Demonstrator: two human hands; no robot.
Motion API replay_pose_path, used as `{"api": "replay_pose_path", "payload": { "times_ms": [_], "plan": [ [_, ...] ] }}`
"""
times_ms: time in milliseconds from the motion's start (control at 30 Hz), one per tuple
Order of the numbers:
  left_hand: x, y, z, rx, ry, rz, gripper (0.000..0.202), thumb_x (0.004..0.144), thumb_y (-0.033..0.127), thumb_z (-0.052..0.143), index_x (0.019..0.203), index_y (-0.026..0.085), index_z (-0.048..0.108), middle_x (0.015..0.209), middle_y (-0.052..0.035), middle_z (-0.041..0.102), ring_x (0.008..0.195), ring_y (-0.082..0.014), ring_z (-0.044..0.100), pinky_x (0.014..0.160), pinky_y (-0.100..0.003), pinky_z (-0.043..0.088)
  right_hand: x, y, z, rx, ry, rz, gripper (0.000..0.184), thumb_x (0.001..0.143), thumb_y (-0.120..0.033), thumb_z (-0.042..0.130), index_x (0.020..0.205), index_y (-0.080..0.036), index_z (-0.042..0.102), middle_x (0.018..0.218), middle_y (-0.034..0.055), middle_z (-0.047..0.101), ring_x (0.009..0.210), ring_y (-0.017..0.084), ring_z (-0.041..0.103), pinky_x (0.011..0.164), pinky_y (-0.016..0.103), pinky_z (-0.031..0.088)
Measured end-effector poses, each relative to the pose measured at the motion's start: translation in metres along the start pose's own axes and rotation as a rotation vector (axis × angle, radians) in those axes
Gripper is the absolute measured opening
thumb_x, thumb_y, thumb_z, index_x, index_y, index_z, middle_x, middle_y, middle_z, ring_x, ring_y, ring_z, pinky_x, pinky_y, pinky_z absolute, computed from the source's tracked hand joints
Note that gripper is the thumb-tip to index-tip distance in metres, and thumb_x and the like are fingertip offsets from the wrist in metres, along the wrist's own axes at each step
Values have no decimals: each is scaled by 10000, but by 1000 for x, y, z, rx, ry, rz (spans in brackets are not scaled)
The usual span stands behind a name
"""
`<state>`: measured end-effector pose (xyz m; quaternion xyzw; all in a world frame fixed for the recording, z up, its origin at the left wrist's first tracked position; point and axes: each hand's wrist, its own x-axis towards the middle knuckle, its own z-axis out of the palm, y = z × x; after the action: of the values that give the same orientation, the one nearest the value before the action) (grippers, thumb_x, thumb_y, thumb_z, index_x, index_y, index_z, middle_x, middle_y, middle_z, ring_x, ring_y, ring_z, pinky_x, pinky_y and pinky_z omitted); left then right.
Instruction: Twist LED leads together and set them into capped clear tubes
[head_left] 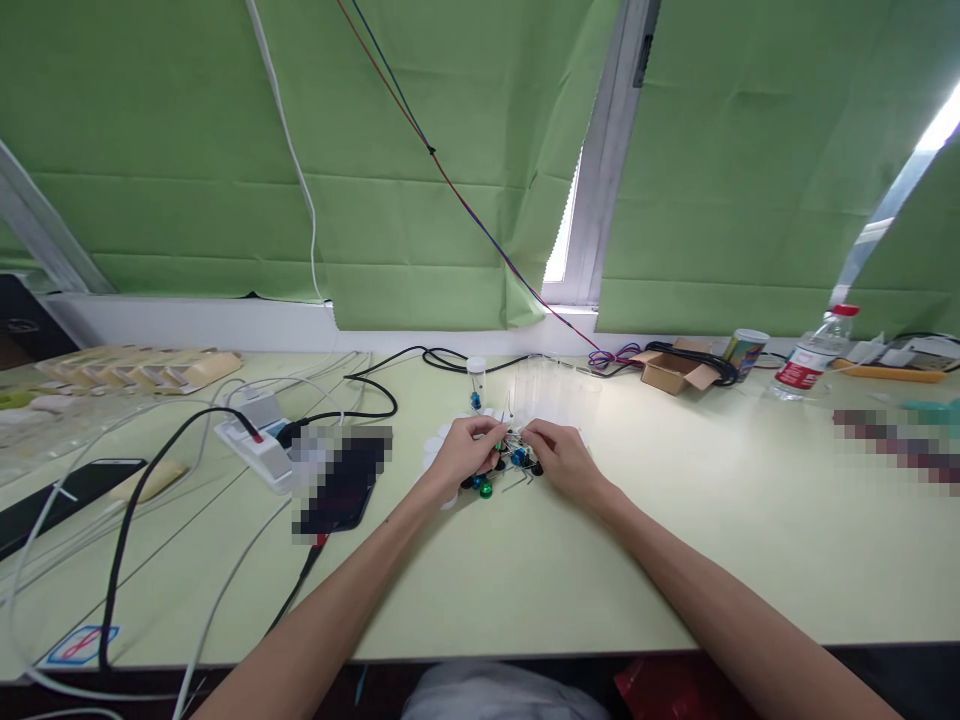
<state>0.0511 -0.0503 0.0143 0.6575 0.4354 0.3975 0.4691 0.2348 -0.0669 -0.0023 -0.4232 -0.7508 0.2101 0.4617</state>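
Observation:
My left hand (471, 447) is closed in a pinch above a small pile of parts at the middle of the table. Facing it from the right, my right hand (559, 452) is pinched too, its fingertips at the pile's edge. What either pinch holds is too small to make out. Between the hands lie thin metal wire pieces (516, 484), a blue round part (519, 457) and a black round part (537, 468). A green round part (486, 490) rests below my left hand. Several white discs (433, 446) lie partly hidden behind that hand.
Behind the pile stands a small clear tube with a white cap (476, 366). A dark phone (349, 490) and a white power strip (259, 450) with cables are left. An open cardboard box (675, 372), a can (745, 355) and a bottle (814, 355) stand back right.

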Motion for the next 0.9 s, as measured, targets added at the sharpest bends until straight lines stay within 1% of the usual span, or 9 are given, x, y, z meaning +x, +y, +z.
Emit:
{"api": "replay_pose_path", "payload": {
  "times_ms": [100,267,367,467,600,767,900],
  "plan": [
    [1,0,0,-4,-1,-6,336,808,495,579,713,173,575,433,37,458,388,-68,311,419,-215,241,0,-1,-1,3,-7,13,333,948,-376,407,697,-187,519,604,-35,427,580,111,345,562,237,301],
    [-1,6,1,-13,6,-7,329,803,484,587,699,172,571,423,40,451,383,-66,310,419,-214,243,0,-5,0,3,11,35,336,944,-375,426,668,-192,481,552,-46,426,538,104,350,556,233,319],
    [-2,8,1,-28,21,-5,318,797,475,591,707,170,588,425,39,451,389,-69,323,424,-212,253,0,-7,1,32,11,37,347,948,-388,416,668,-195,484,550,-40,453,531,109,379,557,237,345],
    [-1,7,0,-41,33,-15,323,788,480,598,713,167,599,428,34,461,388,-72,333,422,-214,253,0,-8,2,46,18,26,344,946,-405,416,699,-193,527,563,-30,486,537,117,410,557,242,363],
    [0,4,-1,-41,31,-21,318,795,476,592,749,162,619,432,32,469,387,-74,333,427,-218,262,0,-8,4,41,42,37,299,941,-408,437,781,-194,570,545,-43,476,516,113,408,540,239,348],
    [-2,6,-2,-42,43,-15,315,798,476,592,741,167,618,476,25,488,405,-74,347,438,-219,273,-2,-8,8,83,76,63,236,939,-411,445,873,-202,535,522,-64,476,480,103,386,507,227,323],
    [-2,7,-2,-41,41,-6,314,807,472,586,722,170,601,434,42,445,398,-71,329,441,-216,262,-2,-9,9,110,104,62,247,927,-428,468,830,-203,503,514,-63,487,470,99,396,502,223,334]
  ]
}}
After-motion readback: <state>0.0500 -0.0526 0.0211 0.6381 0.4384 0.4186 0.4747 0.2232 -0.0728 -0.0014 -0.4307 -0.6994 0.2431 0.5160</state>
